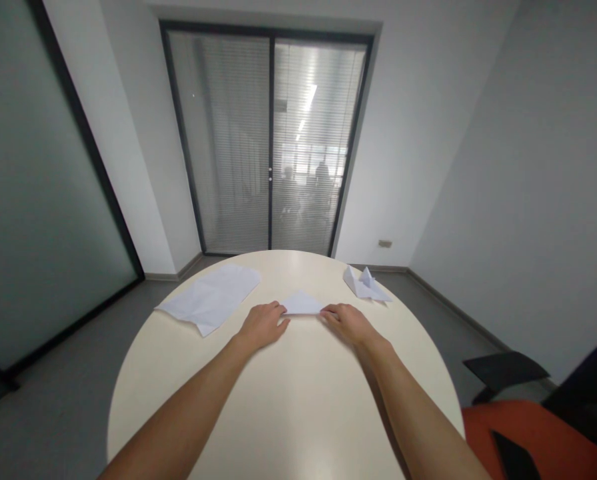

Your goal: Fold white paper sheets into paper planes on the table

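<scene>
A piece of white paper folded into a triangle [301, 303] lies on the table in front of me, its point facing away. My left hand [263, 325] grips its left corner, with the thumb on the near side and the fingers over the far side. At the opposite corner, my right hand [348, 323] has its fingers closed on the paper's edge. A straight folded edge runs between the two hands. Parts of both corners are hidden under the fingers.
On the round cream table [288, 400], creased white sheets [216, 297] lie at the left and a folded paper shape [366, 285] stands at the far right. An orange chair [528, 433] is at the right. Glass doors [271, 140] stand behind the table.
</scene>
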The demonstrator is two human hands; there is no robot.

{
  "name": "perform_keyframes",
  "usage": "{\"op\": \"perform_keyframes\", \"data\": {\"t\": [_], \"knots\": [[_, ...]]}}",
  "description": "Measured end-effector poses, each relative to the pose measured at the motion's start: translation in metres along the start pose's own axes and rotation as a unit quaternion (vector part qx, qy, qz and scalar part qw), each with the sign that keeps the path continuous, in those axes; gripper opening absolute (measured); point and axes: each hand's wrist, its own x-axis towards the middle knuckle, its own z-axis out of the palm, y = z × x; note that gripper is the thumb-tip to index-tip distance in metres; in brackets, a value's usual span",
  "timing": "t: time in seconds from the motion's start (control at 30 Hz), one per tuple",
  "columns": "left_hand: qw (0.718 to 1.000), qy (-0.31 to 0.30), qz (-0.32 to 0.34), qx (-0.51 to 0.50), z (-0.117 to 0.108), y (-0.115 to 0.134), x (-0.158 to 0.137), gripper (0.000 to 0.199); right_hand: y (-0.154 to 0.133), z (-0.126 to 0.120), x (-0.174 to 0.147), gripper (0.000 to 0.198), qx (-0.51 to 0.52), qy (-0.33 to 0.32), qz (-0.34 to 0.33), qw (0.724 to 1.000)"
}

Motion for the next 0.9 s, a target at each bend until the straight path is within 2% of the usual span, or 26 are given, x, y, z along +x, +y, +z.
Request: {"op": "perform_keyframes", "data": {"t": [0.43, 0.6, 0.9], "knots": [[0.999, 0.015, -0.043, -0.021, 0.002, -0.006, 0.004, 0.029, 0.004, 0.002, 0.001, 0.028, -0.001, 0.036, 0.029, 0.999], [0.996, 0.021, -0.061, -0.055, 0.008, -0.008, 0.006, 0.037, 0.007, 0.007, 0.004, 0.029, 0.014, 0.051, 0.031, 0.998], [0.995, 0.043, -0.044, -0.075, 0.022, -0.011, 0.008, 0.042, 0.01, 0.016, 0.005, 0.033, 0.021, 0.083, 0.011, 0.996]]}}
